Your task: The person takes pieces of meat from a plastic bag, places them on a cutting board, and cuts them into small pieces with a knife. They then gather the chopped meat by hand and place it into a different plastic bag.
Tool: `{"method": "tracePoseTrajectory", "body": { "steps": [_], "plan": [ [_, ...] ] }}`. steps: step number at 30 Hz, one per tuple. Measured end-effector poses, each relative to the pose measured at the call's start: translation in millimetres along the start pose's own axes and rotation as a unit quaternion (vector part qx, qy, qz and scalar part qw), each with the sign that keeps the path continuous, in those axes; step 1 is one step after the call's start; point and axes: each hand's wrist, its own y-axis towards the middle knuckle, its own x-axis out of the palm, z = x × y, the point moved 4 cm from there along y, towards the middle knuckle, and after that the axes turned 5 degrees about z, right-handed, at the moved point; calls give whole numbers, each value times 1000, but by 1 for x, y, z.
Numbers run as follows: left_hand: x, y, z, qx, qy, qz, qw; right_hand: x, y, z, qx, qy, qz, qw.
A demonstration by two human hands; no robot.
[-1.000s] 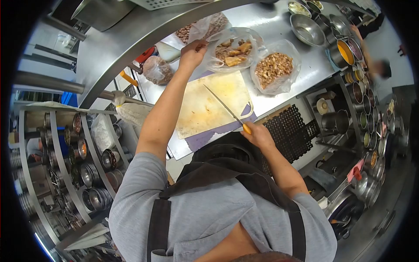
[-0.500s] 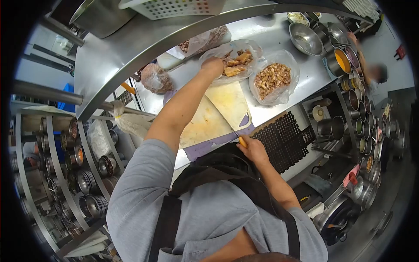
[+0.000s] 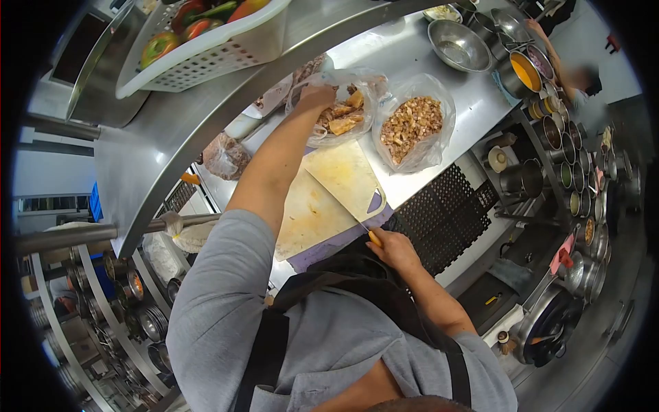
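My right hand (image 3: 398,250) is closed around the yellow handle of a knife (image 3: 341,204), whose blade lies across the cutting board (image 3: 302,221). On the far side of the board, my left hand (image 3: 318,98) reaches into a clear plastic bag (image 3: 373,96) of large brown and orange meat pieces (image 3: 345,122); its fingers are hidden there. Just right of that bag, an open plastic bag (image 3: 443,130) holds small diced meat (image 3: 412,127). Purple cloth (image 3: 309,259) shows under the board.
A white basket of vegetables (image 3: 213,62) stands on the steel shelf (image 3: 171,130) overhead. Another bag of meat (image 3: 226,156) lies left of the board. Steel bowls (image 3: 461,44) and pots are at the back right, where another person's arm (image 3: 546,42) shows. A black perforated mat (image 3: 446,216) is right.
The view has shifted, bringing the vegetables in the overhead basket into sight. My left hand stays at the bag of large pieces, and my right hand still holds the knife on the board.
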Motion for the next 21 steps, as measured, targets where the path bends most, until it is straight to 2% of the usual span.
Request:
{"method": "tracePoseTrajectory", "body": {
  "steps": [1,2,4,5,7,8,10,11,13,16,19,21],
  "plan": [
    [1,2,-1,15,25,34,999,-1,0,0,5,4,0,1000],
    [8,3,2,18,26,30,999,-1,-1,0,12,2,-10,1000],
    [11,8,8,47,-35,185,981,0,1,1,19,0,-22,1000],
    [17,13,10,45,-37,184,981,1,1,0,16,1,-19,1000],
    [26,20,8,-29,-102,130,986,1,1,0,8,-5,-23,1000],
    [29,27,2,-35,-108,132,985,2,1,1,11,-3,-24,1000],
    [34,40,-2,-1,-60,56,997,1,1,0,10,-9,-31,999],
    [34,44,-5,-6,-68,59,996,-2,2,-2,4,-7,-12,1000],
    [-19,-2,15,-1,-122,-89,989,-6,3,-5,-5,-12,2,1000],
    [24,35,-1,-64,-171,-22,983,-5,5,-6,11,-4,-9,1000],
    [112,108,-32,-176,-284,103,937,-5,6,-6,32,-7,-26,999],
    [82,85,-20,-126,-235,90,960,-5,6,-6,31,-8,-21,999]
  ]
}}
